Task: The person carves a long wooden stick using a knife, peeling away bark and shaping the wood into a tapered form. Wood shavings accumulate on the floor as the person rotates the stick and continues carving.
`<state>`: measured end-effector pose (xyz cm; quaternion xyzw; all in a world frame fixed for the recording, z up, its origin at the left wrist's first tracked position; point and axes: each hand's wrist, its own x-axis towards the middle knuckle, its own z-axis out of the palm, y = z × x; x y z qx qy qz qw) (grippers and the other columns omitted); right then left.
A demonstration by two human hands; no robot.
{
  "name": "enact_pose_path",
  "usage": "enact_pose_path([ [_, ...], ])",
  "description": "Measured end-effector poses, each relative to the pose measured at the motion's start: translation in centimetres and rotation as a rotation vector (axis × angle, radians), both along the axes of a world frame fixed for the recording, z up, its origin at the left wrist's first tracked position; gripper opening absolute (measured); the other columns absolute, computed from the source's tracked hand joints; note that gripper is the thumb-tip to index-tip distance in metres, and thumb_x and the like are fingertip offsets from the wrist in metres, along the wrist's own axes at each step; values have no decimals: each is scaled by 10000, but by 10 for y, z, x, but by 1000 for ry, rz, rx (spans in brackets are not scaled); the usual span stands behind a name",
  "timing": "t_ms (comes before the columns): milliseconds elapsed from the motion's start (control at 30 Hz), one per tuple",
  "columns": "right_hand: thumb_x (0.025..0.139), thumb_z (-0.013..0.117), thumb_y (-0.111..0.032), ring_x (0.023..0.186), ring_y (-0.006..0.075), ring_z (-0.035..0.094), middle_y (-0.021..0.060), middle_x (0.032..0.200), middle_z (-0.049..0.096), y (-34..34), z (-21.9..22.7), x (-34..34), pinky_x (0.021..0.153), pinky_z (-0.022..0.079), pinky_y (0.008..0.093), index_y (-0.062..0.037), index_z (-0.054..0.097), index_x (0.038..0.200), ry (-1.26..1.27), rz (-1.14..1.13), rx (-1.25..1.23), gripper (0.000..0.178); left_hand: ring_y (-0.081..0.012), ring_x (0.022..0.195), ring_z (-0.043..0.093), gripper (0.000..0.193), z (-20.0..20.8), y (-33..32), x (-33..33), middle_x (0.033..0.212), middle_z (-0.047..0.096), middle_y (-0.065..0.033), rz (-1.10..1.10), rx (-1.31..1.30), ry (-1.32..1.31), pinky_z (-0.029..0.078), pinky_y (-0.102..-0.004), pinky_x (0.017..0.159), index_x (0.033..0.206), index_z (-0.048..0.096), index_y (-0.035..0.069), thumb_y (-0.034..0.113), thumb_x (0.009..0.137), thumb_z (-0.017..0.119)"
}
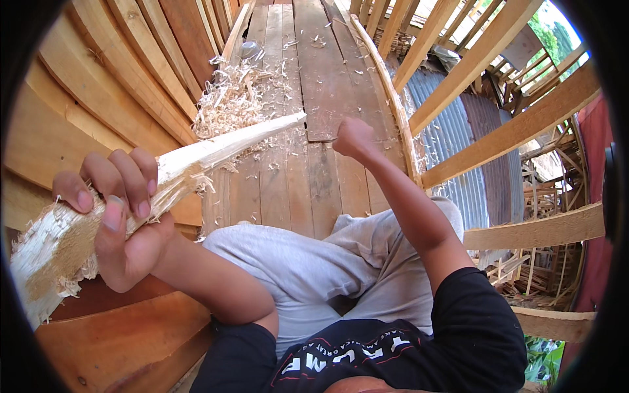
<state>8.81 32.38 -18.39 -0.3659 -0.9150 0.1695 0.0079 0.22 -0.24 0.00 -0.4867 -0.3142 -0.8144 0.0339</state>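
A long piece of pale, freshly carved wood (229, 141) slants from the lower left to a narrow pointed end near the middle. Its thick end is rough and splintered, with curled fibres along the lower edge. My left hand (124, 209) wraps round that thicker part, thumb on the near side. Just right of the pointed end, apart from it, my right hand (354, 138) is closed in a fist. Whatever the fist may hold is hidden, though a small dark bit shows at its left side.
Wood shavings (232, 101) lie heaped on the plank floor (321, 190) beside the slatted wooden wall (111, 85) at left. A clear round object (249, 49) stands farther off. Wooden rails (517, 144) line the right, with corrugated metal sheets (452, 144) beyond them.
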Motion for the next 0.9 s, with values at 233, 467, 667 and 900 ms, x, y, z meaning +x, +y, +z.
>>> enact_pose_path([
  [233, 769, 640, -254, 810, 295, 661, 123, 821, 692, 16, 22, 2, 727, 506, 402, -106, 727, 832, -138, 220, -62, 183, -101, 552, 361, 250, 0, -1, -2, 683, 365, -22, 15, -6, -23, 317, -313, 617, 958, 415, 137, 62, 735, 502],
  [467, 710, 724, -34, 768, 167, 664, 65, 850, 714, 91, -39, 22, 696, 508, 304, -76, 722, 929, -180, 675, -433, 223, -102, 553, 365, 236, -5, 10, -5, 669, 359, -20, 39, -5, -82, 319, -305, 618, 935, 416, 128, 45, 733, 504],
  [667, 679, 717, 25, 771, 145, 668, 63, 881, 723, 98, -79, -16, 709, 517, 273, -86, 726, 985, -306, 819, -454, 326, -103, 546, 367, 252, -10, 14, -11, 667, 358, -21, 85, -41, -62, 326, -308, 609, 962, 406, 127, 51, 743, 504],
  [900, 645, 717, 39, 748, 177, 670, 100, 840, 713, 146, -67, -97, 712, 530, 298, -91, 733, 942, 211, 424, 5, 325, -93, 539, 362, 249, -1, 13, 2, 679, 376, -20, 140, -74, -108, 315, -271, 609, 918, 399, 126, 74, 709, 523],
])
